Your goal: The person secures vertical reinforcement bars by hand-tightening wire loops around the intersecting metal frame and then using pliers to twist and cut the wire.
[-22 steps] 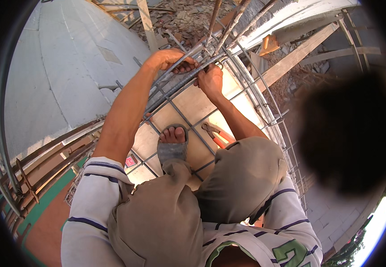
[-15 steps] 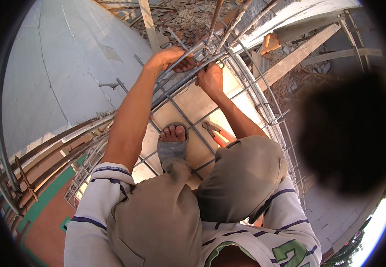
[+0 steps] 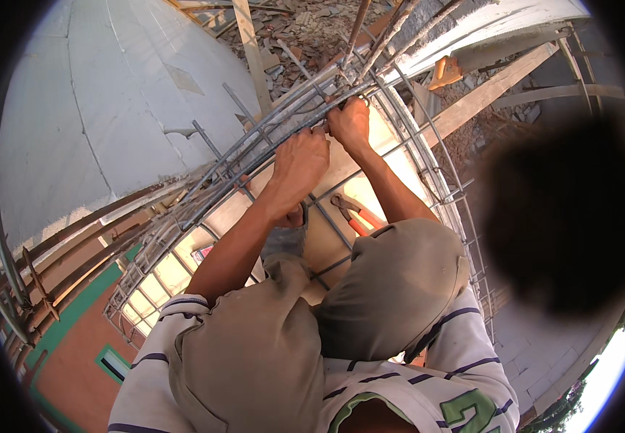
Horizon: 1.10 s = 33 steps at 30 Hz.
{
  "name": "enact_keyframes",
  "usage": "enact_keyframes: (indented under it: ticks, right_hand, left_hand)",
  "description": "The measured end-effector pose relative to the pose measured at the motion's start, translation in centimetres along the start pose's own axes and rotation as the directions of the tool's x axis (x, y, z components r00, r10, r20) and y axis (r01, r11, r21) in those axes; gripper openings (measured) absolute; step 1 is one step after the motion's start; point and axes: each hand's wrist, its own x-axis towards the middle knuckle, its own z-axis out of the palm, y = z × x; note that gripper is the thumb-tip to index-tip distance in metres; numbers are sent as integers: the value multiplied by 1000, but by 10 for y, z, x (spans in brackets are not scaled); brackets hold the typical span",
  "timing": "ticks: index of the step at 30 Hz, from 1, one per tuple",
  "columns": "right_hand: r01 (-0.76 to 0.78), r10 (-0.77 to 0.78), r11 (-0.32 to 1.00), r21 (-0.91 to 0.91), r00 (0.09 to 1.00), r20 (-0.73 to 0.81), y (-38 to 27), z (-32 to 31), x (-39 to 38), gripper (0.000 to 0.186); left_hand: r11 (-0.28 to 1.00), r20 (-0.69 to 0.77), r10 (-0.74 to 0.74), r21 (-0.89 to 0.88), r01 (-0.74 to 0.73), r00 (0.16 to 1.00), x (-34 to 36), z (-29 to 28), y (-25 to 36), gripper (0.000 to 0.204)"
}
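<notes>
My left hand (image 3: 301,160) is closed, its fingertips pinched together at the near side of a thick steel reinforcing bar (image 3: 283,141). Just right of it, my right hand (image 3: 350,124) is closed too, its fingers curled against the same bars close to a corner of the rebar cage. Whatever the fingers hold is too small or too hidden to make out. Below my hands, a pair of pincers (image 3: 354,214) with orange-red handles lies on the pale board (image 3: 330,173) under the bar grid, beside my right knee.
My foot in a grey sandal (image 3: 283,239) rests inside the grid, partly behind my left forearm. Upright bars (image 3: 381,40) rise at the far corner. Beyond are rubble (image 3: 312,29), a plank (image 3: 493,90) and an orange-handled tool (image 3: 446,72). A grey sheet surface (image 3: 110,101) spans the left.
My left hand has come from beyond the bars to their near side, moving right and toward me, and its fingers have closed. My right hand stays at the corner, shifted slightly.
</notes>
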Motion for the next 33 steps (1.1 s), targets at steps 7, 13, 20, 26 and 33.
enact_keyframes:
  ticks: [7,13,20,26,33]
  right_hand:
    - [-6,8,997,-75,1000,18,7,-4,6,27]
    - [1,-5,998,-64,998,-66,18,-1,10,30]
    - [152,-172,978,-144,976,-135,24,3,7,24]
    - [183,-215,963,-197,964,-155,24,4,7,24]
    - [201,-245,944,-262,958,-150,32,-2,21,26]
  left_hand:
    - [984,57,-84,-154,91,995,0,9,2,23]
    - [861,10,-121,-497,110,993,-1,25,-8,27]
    - [884,46,-125,-449,133,991,-3,23,-6,26]
    - [751,97,-222,-617,234,970,-4,39,-21,26]
    - [178,409,-313,-861,476,857,-9,31,-31,24]
